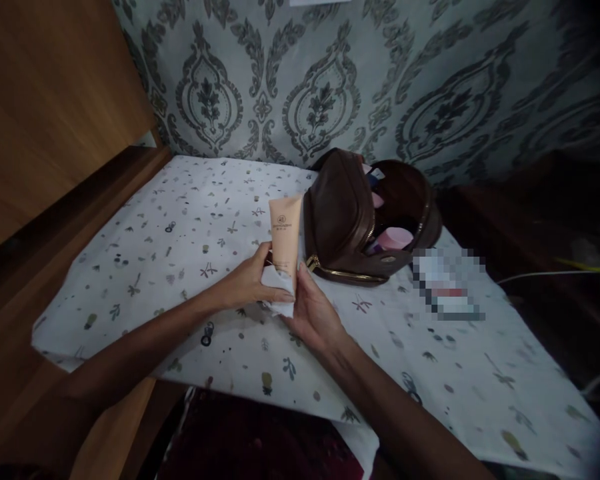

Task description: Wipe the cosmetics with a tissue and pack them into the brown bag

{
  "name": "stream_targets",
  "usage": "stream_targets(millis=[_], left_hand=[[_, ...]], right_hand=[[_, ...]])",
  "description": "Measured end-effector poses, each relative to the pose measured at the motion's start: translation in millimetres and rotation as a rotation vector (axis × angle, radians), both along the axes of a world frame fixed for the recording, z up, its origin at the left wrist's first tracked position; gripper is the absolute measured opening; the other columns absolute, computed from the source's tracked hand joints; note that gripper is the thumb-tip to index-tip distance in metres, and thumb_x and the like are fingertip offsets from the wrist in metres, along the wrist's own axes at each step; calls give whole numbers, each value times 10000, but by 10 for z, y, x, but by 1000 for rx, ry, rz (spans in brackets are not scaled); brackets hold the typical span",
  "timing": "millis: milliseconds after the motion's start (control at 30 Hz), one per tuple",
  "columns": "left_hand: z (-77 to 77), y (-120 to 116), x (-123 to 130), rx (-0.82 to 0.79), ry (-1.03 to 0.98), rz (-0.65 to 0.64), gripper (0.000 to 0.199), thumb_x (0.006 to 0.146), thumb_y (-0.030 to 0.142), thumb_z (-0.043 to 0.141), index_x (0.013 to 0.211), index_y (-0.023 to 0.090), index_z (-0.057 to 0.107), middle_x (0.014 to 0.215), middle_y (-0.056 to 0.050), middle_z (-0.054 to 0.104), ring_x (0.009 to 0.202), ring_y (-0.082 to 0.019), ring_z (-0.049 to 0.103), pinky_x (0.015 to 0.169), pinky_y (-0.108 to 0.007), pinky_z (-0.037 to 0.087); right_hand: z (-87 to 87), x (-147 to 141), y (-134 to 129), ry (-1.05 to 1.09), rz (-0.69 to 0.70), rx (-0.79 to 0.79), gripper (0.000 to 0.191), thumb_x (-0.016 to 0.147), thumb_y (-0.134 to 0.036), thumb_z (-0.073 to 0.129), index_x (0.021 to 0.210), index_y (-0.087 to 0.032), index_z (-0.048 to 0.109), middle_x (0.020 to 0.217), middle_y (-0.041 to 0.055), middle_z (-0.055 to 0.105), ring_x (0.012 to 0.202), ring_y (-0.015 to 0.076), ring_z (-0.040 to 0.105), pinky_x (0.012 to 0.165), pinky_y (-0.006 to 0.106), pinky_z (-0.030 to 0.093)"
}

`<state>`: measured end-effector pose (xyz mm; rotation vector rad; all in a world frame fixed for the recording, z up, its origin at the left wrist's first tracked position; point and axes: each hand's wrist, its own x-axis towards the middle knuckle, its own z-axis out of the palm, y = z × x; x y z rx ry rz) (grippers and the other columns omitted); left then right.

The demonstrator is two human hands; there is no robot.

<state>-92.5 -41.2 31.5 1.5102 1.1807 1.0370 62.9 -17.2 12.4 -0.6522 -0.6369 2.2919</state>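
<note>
A peach-coloured squeeze tube (286,230) with small dark print stands upright between my two hands, its flat end up. My left hand (257,279) is closed round the tube's lower left side, with a crumpled white tissue (279,283) under its thumb and against the tube. On the other side, my right hand (316,310) cups the lower part of the tube, fingers against its right edge. The tube's bottom end is hidden by the tissue and fingers. Just right of the tube sits a brown leather bag (343,203), unzipped.
Pink items, among them a pink tube (394,239), show in the bag's opening. A blurred-out object (449,285) lies to its right. The printed tablecloth (180,220) covers the table; a patterned wall (260,80) rises behind, and a wooden cabinet (55,100) stands left. A white cable (545,273) hangs at right.
</note>
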Motion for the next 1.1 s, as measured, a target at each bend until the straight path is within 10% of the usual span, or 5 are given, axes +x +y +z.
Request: stream_targets(millis=[267, 600, 900, 1100], left_hand=[[-4, 33, -77, 75, -89, 113, 482, 861, 593, 647, 1079, 163, 643, 906, -35, 680, 785, -170, 621, 699, -251, 481], [155, 195, -348, 222, -342, 538, 481, 789, 658, 688, 771, 181, 633, 658, 32, 521, 591, -98, 461, 549, -203, 376], [302, 172, -517, 325, -90, 449, 363, 804, 531, 731, 785, 171, 686, 722, 1, 628, 645, -119, 532, 617, -227, 419], [257, 193, -506, 123, -391, 378, 373, 781, 538, 747, 759, 170, 691, 693, -2, 658, 633, -130, 606, 625, -236, 481]], right_hand=[[32, 42, -2, 2, 7, -95, 298, 837, -495, 754, 910, -212, 695, 716, -18, 719, 605, 124, 636, 518, 212, 500], [61, 2, -103, -212, 103, 156, 534, 661, -676, 808, 860, -215, 626, 663, -11, 653, 578, 120, 564, 479, 199, 425], [102, 49, -108, -569, -16, 851, 408, 881, -600, 618, 926, -206, 714, 795, 5, 635, 739, 151, 544, 661, 261, 426], [66, 38, -136, -404, 148, 452, 504, 808, -698, 648, 859, -196, 644, 639, 1, 621, 529, 121, 492, 460, 236, 353]])
